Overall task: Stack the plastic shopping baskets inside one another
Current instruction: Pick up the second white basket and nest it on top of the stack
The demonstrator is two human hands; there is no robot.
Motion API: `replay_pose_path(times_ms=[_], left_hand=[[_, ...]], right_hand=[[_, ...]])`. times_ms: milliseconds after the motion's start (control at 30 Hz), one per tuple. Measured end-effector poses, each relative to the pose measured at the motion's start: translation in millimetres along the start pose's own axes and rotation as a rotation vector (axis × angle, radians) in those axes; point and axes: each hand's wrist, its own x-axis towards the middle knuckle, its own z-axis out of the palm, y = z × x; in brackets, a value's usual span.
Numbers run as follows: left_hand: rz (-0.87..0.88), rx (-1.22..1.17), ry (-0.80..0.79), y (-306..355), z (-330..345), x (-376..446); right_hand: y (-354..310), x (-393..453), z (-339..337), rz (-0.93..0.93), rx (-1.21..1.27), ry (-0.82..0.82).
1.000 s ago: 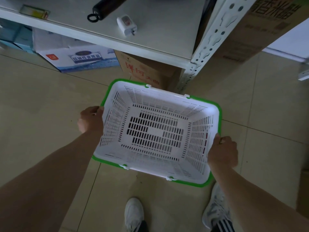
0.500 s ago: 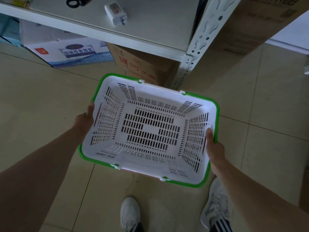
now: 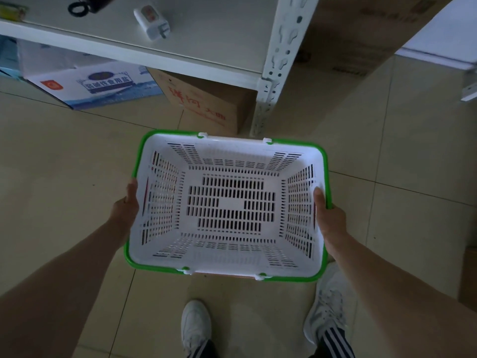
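I hold a white slotted plastic shopping basket [image 3: 229, 202] with a green rim above the tiled floor, open side up. My left hand [image 3: 126, 206] grips its left short wall, fingers hidden outside, thumb at the rim. My right hand [image 3: 329, 218] grips the right short wall with the thumb inside. Red shows through the slots on both short sides, and a reddish edge shows under the near rim, so a second basket may sit beneath; I cannot tell for sure.
A white metal shelf [image 3: 180, 55] with a perforated post [image 3: 273, 81] stands just beyond the basket. Cardboard boxes [image 3: 206, 102] sit under it. A white charger plug [image 3: 152, 21] lies on the shelf. My shoes [image 3: 196, 326] stand on the floor below.
The basket has come closer to me and away from the shelf. Both hands shifted from over the rim corners to gripping the short side walls.
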Motion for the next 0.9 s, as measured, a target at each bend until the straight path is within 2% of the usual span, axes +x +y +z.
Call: replay_pose_path(times_ms=[367,900], left_hand=[[-0.008,0.006,0.000,51.3,83.7,-75.4],[0.045,0.026,-0.021,130.2,244.0,-173.6]], right_hand=[[8.8,39.2,-100.0,0.087,-0.080,0.118],[-19.8,121.6,-295.5,0.040,-0.161,0.166]])
